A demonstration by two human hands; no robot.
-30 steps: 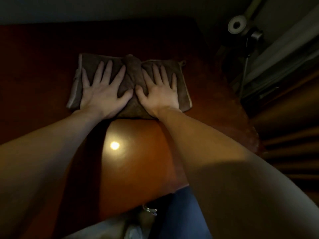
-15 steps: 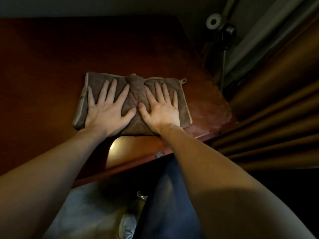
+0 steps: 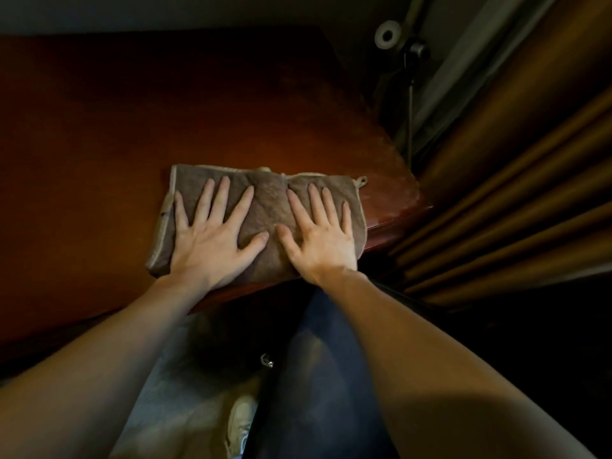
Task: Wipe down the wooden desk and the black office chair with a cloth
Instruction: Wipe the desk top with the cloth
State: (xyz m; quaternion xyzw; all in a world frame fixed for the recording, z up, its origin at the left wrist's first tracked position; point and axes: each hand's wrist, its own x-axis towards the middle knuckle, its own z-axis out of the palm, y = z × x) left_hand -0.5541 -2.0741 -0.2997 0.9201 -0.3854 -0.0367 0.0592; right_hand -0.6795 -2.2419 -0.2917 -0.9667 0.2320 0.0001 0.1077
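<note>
Head view looks down on the reddish wooden desk [image 3: 99, 160], with brown curtains [image 3: 513, 193] hanging just past its right end and a small lamp on a thin stand [image 3: 387, 38] in the dark corner behind. Near the desk's front right corner lies the brown cloth [image 3: 268, 207], folded flat with its near edge at the desk's front edge. Both the left hand [image 3: 208, 243] and the right hand [image 3: 323, 241] press on it palm down, fingers straight and spread, thumbs almost meeting.
</note>
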